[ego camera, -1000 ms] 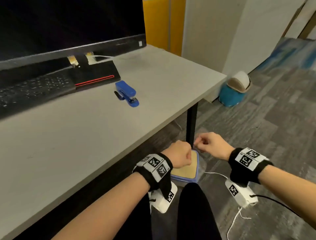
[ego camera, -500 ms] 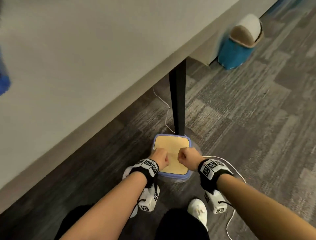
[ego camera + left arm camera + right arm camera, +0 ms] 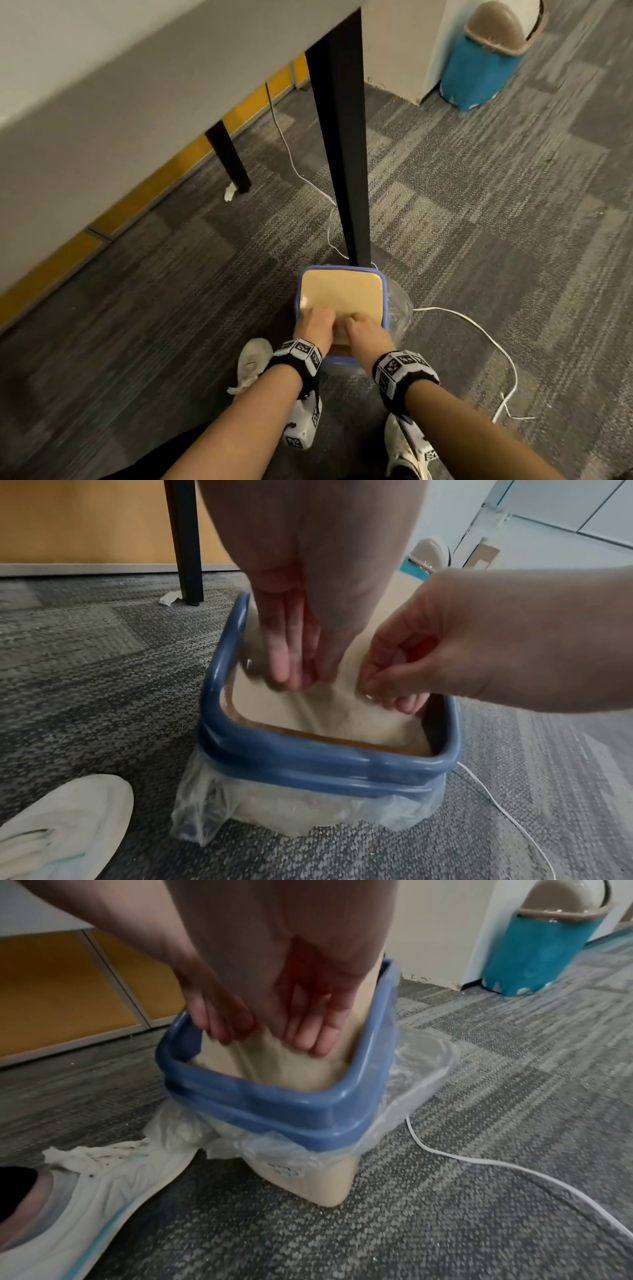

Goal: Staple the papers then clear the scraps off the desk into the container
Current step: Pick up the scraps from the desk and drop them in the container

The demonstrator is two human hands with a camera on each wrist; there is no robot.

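glossy blue plastic rim (image 3: 308,761) is topping the matt beige bin (image 3: 308,1183); thin clear plastic liner (image 3: 219,807) crinkling over rough grey carpet (image 3: 479,212).

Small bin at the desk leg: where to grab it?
I'd take the bin by its blue rim, from above on the near side. The rim is a thick band; the wall below tapers under a loose plastic liner, and the desk leg crowds the far side.

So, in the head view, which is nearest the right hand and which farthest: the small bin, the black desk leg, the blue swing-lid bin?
1. Small bin, under the right hand.
2. Black desk leg, just behind it.
3. Blue swing-lid bin, far right by the wall.
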